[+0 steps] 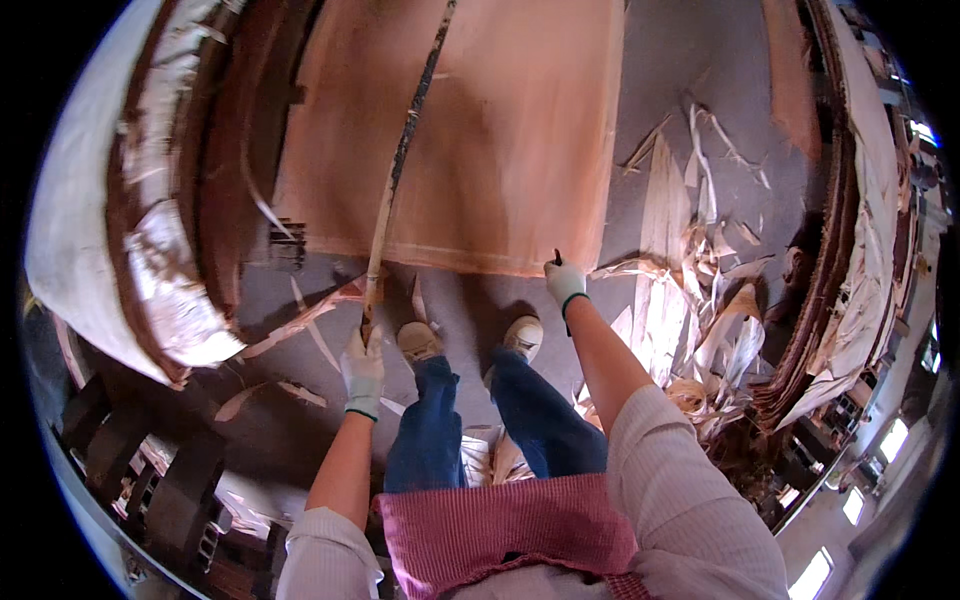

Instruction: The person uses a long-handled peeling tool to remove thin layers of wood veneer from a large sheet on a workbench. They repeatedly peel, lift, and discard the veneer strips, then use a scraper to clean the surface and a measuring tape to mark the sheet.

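Note:
My left hand (pixel 362 370), in a white glove with a green cuff edge, is closed around the lower end of a long thin stick (pixel 402 160). The stick is pale near the hand, dark and blotchy further up, and runs away over a wide reddish-brown veneer sheet (pixel 520 150). My right hand (pixel 566 283), gloved the same way, is closed at the sheet's near right corner. A short dark piece (pixel 557 257) juts up from its fingers; its kind is not clear. Whether this hand touches the sheet I cannot tell.
Tall stacks of veneer, the left stack (pixel 75 220) and the right stack (pixel 868 200), flank me. Torn veneer scraps (pixel 715 320) are heaped on the floor at the right, with loose strips (pixel 300 325) at the left. My shoes stand just short of the sheet's near edge.

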Tool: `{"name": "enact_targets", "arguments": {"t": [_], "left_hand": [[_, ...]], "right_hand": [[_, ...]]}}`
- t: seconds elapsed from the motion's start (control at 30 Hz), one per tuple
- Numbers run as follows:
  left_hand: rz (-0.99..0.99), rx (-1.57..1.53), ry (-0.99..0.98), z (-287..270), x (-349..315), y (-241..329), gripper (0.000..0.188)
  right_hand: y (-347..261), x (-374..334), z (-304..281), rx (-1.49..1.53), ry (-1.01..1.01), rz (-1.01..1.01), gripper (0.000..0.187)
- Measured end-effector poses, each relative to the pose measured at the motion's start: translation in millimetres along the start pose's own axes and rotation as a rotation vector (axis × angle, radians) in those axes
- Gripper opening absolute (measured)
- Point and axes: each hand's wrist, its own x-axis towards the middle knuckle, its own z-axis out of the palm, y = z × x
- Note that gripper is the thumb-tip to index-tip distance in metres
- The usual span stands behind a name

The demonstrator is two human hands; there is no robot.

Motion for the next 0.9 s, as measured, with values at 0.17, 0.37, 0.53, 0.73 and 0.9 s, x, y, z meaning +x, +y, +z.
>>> {"name": "enact_targets", "arguments": {"t": [0.17,0.37,0.53,0.73,0.9], "left_hand": [[-0.039,-0.086,-0.040,52.4,47.8,-71.4,0.036],[-0.065,-0.058,-0.036,53.2,48.5,-39.8,0.036],[0.028,0.216,0.021,17.4,16.5,-6.0,0.040],[-0.218,0.242,-0.060,-7.6,-21.5,43.9,0.042],[-0.084,0.308,-0.071,-1.3,-32.1,69.9,0.041]], "right_hand": [[5.3,64.0,73.3,0.200,-0.044,0.133,0.030],[2.4,26.7,47.2,-0.091,0.254,-0.048,0.027],[6.2,-26.0,-17.0,0.056,0.270,-0.005,0.020],[-96.9,-154.1,-104.4,0.037,0.117,-0.501,0.022],[-253.6,-260.1,-156.1,0.035,-0.075,-0.766,0.027]]}}
